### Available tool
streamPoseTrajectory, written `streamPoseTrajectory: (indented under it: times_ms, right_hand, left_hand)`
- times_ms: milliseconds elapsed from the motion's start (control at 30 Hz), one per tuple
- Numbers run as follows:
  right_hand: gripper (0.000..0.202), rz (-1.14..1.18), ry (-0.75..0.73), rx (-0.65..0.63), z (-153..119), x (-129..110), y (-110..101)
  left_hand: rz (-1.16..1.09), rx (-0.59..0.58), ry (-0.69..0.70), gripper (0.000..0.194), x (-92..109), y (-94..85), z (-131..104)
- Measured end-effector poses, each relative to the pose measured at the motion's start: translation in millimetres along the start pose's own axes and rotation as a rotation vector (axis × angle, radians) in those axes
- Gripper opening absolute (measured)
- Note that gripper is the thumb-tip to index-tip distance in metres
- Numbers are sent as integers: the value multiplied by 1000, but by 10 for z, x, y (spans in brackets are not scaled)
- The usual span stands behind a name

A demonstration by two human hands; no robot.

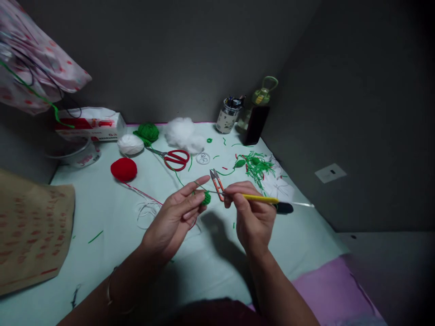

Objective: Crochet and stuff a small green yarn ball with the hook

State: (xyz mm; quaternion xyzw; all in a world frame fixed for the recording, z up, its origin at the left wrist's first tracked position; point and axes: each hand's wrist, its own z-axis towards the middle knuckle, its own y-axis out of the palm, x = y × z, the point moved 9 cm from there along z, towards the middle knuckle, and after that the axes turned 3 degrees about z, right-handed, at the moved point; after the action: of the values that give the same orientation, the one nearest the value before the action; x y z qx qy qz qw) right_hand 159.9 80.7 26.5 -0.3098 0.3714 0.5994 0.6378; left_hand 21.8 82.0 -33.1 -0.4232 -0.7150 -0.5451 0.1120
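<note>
While the left hand [170,215] pinches a small green crocheted piece [206,198] above the table [98,203], the right hand [253,219] has its fingers closed pen-fashion round a yellow-handled hook [260,198].
The left hand partly hides the piece; whether the hook's tip sits inside a stitch is too small to tell. Pens [234,102] crowd the printed cup [225,119]; a dark slab [257,126] covers part of the green bottle [261,97]. The hook's long axis runs left to right, tip leftward.

I see a small rounded green crocheted yarn piece [206,198] — held up; yellow-handled metal crochet hook [260,198] nearly level, tip at its top edge — thin green yarn strand [201,186] stretched beside.
</note>
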Motion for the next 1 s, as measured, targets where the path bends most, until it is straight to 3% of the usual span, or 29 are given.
streamPoseTrajectory:
  times_ms: [133,300,400,567,733,833,900,1000]
  right_hand:
    - [20,233,152,3,28,152,10]
    - [22,37,59,-45,-4,-18,111]
    - [24,-28,17,-52,-21,-96,143]
    - [18,141,138,-36,-47,84,119]
    - [14,329,264,30,14,237,10]
    - [17,384,311,49,38,231,8]
    - [18,240,238,-4,35,132,56]
    - [23,-150,-75,-66,-3,-164,125]
  left_hand:
    - [56,-3,97,42,95,22,3]
    - [102,17,195,32,88,30,-9]
    - [154,36,257,39,127,29,-43]
    - [101,-45,128,55,66,84,-36]
    - [14,-140,-19,44,33,97,-25]
    - [45,-124,31,42,85,88,-33]
    - [87,-72,133,47,144,78,-46]
    - [93,-36,165,52,122,93,-53]
